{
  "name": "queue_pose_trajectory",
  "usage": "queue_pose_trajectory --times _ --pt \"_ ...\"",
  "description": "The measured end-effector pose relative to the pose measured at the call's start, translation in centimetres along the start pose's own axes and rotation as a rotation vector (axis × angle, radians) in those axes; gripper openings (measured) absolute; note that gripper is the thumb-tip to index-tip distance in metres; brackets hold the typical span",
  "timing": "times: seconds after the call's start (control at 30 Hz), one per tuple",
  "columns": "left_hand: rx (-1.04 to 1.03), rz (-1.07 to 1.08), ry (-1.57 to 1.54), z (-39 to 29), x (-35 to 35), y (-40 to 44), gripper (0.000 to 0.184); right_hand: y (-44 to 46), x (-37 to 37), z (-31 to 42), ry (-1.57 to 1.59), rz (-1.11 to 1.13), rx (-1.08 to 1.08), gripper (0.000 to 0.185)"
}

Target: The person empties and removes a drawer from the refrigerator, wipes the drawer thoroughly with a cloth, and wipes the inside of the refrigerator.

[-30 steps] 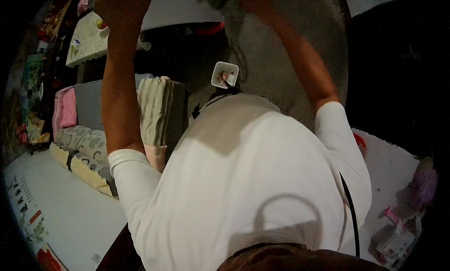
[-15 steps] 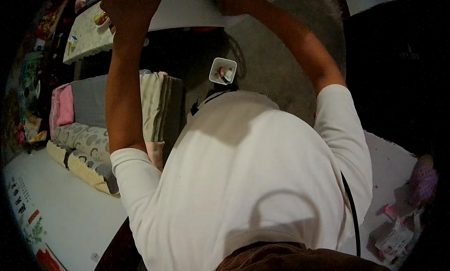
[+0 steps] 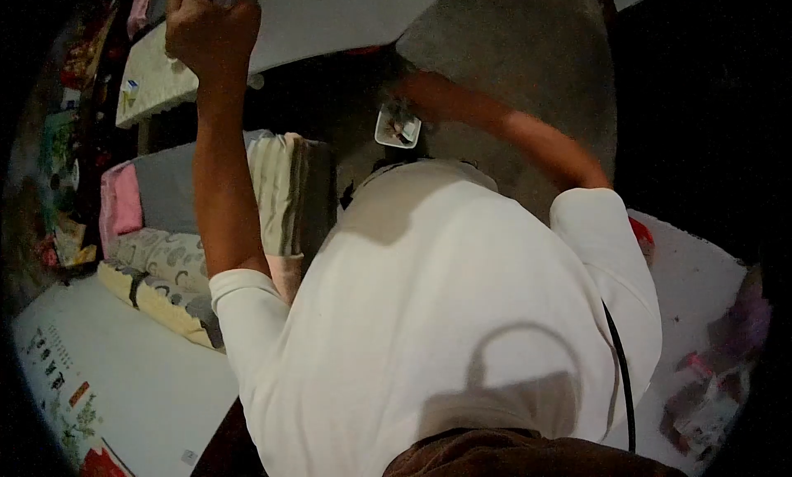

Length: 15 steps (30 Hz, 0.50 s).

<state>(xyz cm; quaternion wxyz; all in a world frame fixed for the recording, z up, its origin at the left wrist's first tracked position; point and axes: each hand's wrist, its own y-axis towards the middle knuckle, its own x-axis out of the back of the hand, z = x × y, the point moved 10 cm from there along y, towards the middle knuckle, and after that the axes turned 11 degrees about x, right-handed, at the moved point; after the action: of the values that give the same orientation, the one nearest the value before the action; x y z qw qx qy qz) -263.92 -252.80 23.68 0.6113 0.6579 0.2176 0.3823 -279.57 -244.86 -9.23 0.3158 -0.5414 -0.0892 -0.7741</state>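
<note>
My left hand (image 3: 213, 27) is raised at the upper left, its fingers curled into a fist. Something pale shows at its top edge, too small to make out. Over the middle floor, my right hand (image 3: 421, 96) is dark and smeared by motion, so its fingers cannot be told apart. A blurred greyish thing shows beside its fingertips, above the rim of a small white square bin (image 3: 398, 140). Inside that bin lie a few small pinkish and white scraps.
A white surface (image 3: 330, 19) spans the top. At the left are a table with a pale cover (image 3: 148, 77), a grey sofa (image 3: 169, 184) with patterned rolled bedding (image 3: 169, 258), and a pink cloth (image 3: 127, 198). Blurred plastic bags (image 3: 705, 411) lie at the lower right.
My right hand has come down and back from the white surface to just above the bin. My left hand has shifted slightly and stays closed; the view has moved a little.
</note>
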Motion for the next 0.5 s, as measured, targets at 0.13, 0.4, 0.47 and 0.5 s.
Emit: queue_pose_trajectory --times 0.13,0.4,0.47,0.5 --pt "0.656 0.347 -0.667 13.7 -7.1 -3.7 0.026 -1.1 7.3 -0.2 0.168 -0.456 -0.038 0.035" --pt "0.676 0.375 -0.373 5.2 -2.7 -2.0 0.027 -1.3 23.7 -3.8 -0.305 -1.37 -0.383 0.05" --pt "0.86 0.426 -0.544 4.7 -3.1 -3.7 0.029 2.7 20.1 -4.6 -0.264 -1.126 -0.414 0.045" --pt "0.629 0.412 -0.362 2.7 -2.6 -3.3 0.03 5.1 17.9 -5.3 -0.243 -1.005 -0.423 0.042"
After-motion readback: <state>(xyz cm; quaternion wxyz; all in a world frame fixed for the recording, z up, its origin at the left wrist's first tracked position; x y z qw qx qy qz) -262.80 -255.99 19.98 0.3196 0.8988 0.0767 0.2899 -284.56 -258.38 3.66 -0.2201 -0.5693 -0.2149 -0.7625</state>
